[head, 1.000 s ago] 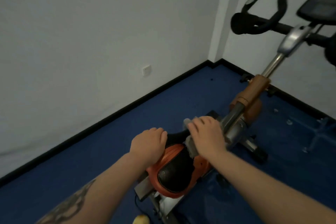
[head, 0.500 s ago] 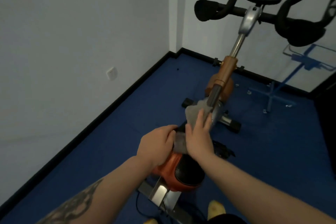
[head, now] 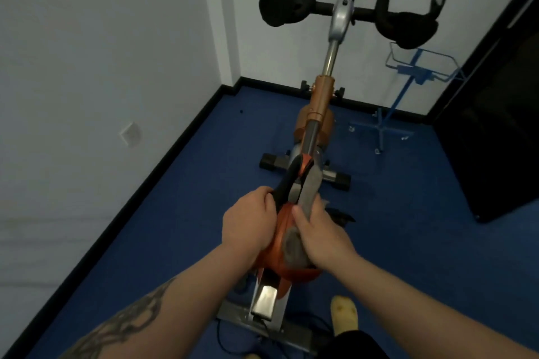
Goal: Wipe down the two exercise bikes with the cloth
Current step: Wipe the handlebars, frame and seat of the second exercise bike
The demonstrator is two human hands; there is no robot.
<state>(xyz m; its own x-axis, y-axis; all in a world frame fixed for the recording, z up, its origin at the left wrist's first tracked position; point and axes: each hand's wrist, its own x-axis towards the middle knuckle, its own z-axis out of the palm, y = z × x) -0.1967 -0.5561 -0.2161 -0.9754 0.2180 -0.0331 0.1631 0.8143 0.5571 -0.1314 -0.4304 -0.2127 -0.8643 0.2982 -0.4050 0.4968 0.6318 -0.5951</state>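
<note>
Orange and black, the saddle of the exercise bike sits just below the middle of the view, its narrow nose pointing toward the handlebars at the far end of the bike. A grey cloth lies along the saddle's right flank, from near the nose back to its broad rear. Against that side, the right hand has its fingers wrapped over the cloth, thumb on top. On the saddle's opposite side, the left hand curls its fingers around the black edge and grips it. Behind the saddle, a silver post drops to the bike's rear foot. Well right of the saddle stands a blue wire stand on blue floor.
</note>
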